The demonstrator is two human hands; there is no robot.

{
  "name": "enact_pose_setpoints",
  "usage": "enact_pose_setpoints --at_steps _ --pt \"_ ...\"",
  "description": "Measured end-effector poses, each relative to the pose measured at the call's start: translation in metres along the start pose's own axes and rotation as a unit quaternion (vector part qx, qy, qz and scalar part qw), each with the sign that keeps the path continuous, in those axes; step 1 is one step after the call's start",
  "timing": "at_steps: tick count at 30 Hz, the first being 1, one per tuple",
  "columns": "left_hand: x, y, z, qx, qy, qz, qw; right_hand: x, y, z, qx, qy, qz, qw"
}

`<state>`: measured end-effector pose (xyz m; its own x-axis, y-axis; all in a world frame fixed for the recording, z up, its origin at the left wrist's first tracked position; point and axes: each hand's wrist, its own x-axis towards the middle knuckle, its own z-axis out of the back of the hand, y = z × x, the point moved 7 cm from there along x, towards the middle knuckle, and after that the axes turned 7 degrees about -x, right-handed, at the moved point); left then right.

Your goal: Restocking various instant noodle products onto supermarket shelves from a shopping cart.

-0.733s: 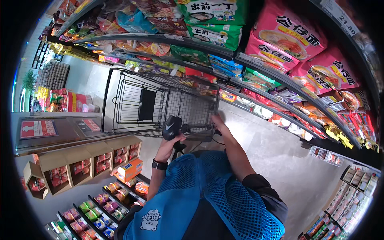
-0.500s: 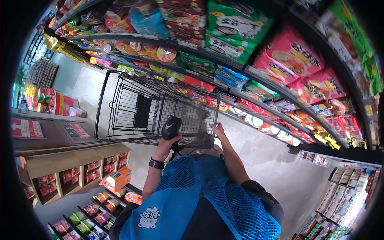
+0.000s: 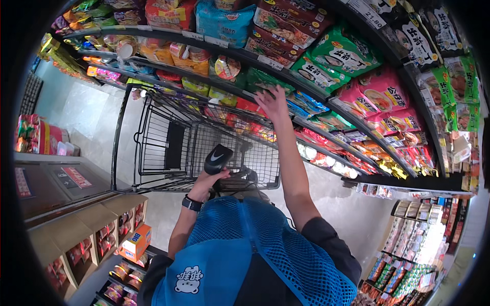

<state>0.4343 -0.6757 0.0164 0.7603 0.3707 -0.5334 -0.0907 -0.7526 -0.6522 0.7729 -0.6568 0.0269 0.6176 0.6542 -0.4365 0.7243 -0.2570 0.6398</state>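
Note:
My left hand (image 3: 209,181) grips a black handheld scanner (image 3: 217,159) above the handle of a black wire shopping cart (image 3: 168,137). A dark watch sits on that wrist. My right hand (image 3: 272,102) is raised with fingers spread, reaching to the shelf of packaged noodles, close to green packets (image 3: 265,81) on a middle shelf. It holds nothing. The cart basket looks empty. I wear a blue mesh vest (image 3: 245,250).
Curved shelves (image 3: 357,97) full of pink, green, orange and blue noodle bags run along the right. On the left stand a chest freezer (image 3: 46,183) and cardboard display boxes (image 3: 102,224). Grey tile floor (image 3: 87,107) lies ahead of the cart.
My right hand left the cart handle and rose to the noodle shelf. The view came closer to the shelves. The left hand still holds the scanner.

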Motion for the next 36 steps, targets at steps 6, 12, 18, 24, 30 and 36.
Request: enact_pose_setpoints --at_steps 6,12,18,24,30,36 --pt "-0.008 -0.024 0.044 -0.009 -0.033 -0.035 0.999 0.044 -0.004 -0.008 0.042 -0.132 0.027 0.99" --pt "-0.022 -0.025 0.087 -0.061 -0.09 -0.081 0.991 0.061 -0.009 0.011 -0.023 -0.115 0.089 0.989" --pt "-0.026 -0.017 0.091 -0.059 -0.1 -0.083 0.99 0.044 -0.027 0.009 0.097 -0.085 0.128 0.983" --pt "-0.014 -0.006 0.06 -0.027 -0.106 -0.059 0.992 0.022 -0.027 0.012 0.108 -0.112 0.174 0.972" --pt "-0.007 0.008 0.024 -0.037 -0.098 -0.068 0.992 -0.013 -0.014 0.042 0.016 -0.063 0.103 0.993" --pt "-0.009 0.013 0.004 -0.033 -0.095 -0.062 0.993 -0.063 0.001 0.09 -0.266 0.008 -0.019 0.964"
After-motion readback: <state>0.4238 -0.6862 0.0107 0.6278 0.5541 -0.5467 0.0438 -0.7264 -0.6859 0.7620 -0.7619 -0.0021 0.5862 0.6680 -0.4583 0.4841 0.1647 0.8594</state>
